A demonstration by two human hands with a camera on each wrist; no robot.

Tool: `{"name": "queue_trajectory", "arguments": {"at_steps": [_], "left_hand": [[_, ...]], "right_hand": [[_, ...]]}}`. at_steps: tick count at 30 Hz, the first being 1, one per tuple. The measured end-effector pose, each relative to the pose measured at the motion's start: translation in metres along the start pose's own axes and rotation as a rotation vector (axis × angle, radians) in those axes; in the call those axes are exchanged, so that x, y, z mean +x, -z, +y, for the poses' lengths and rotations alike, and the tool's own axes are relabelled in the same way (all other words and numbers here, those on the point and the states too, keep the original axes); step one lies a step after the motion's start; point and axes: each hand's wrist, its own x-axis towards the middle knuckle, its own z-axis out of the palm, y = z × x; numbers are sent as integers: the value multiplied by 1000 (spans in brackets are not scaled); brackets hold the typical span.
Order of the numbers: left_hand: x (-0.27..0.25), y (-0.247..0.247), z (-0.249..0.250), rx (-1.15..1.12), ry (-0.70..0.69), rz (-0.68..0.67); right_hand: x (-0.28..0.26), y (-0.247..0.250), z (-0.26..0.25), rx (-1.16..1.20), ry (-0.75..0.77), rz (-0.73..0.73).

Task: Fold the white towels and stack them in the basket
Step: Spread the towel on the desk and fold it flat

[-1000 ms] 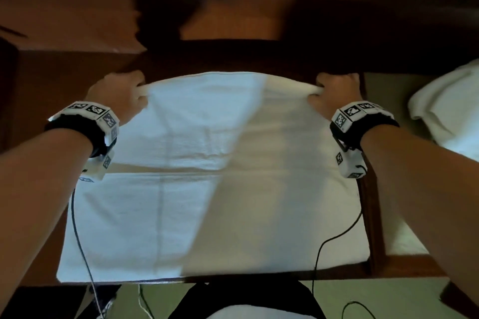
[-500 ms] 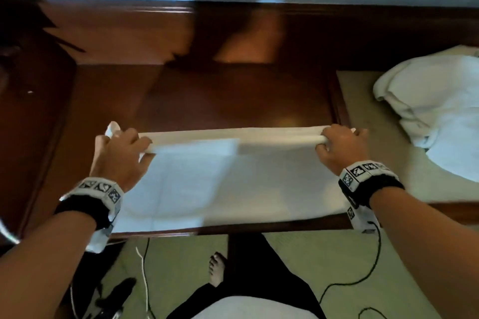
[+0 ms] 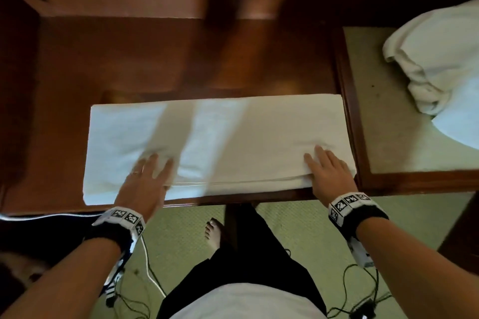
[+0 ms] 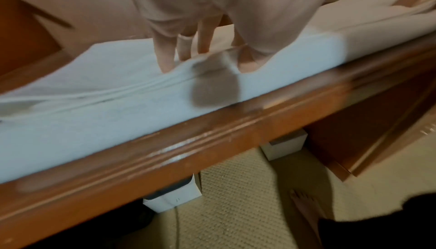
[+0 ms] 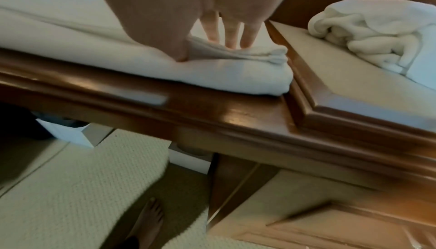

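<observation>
Head view shows your folded towel [image 3: 233, 137] lying flat along the near edge of the bench [image 3: 129, 59]. Your left hand [image 3: 145, 179] rests on it at 7 o'clock, fingers straight and spread, gripping nothing. Your right hand [image 3: 326, 171] presses its 5 o'clock corner, fingers extended on top, thumb at the layered edge. A crumpled pile of towels [image 3: 435, 59] sits at 2 o'clock.

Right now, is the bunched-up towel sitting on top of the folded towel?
No, the bunched-up towel lies apart on the beige side surface, right of the folded towel.
</observation>
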Motion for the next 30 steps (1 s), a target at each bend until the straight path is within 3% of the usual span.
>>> {"name": "queue_trajectory", "arguments": {"at_steps": [2,5,8,10,15,18,22,24,27,30], "left_hand": [[14,2,-1,-79,18,70],[40,17,-12,-183,67,31],[39,21,-16,-291,40,167],[22,2,-17,-243,-21,255],[5,-29,-20,-159,-65,153],[5,-29,-20,-123,-66,166],[4,-35,-24,-130,-91,232],[5,-35,-29,-142,-57,257],[5,-35,-52,-103,59,282],[-4,-32,-77,-29,136,232]], "right_hand": [[18,2,7,77,16,-37],[48,17,16,182,-15,-72],[47,23,19,274,32,150],[27,6,19,241,90,246],[11,-11,21,162,26,11],[6,-12,24,189,-26,91],[-3,-17,27,101,-61,10],[2,-13,14,98,-73,68],[12,-6,-22,88,132,213],[21,-5,-53,83,332,268]]}}
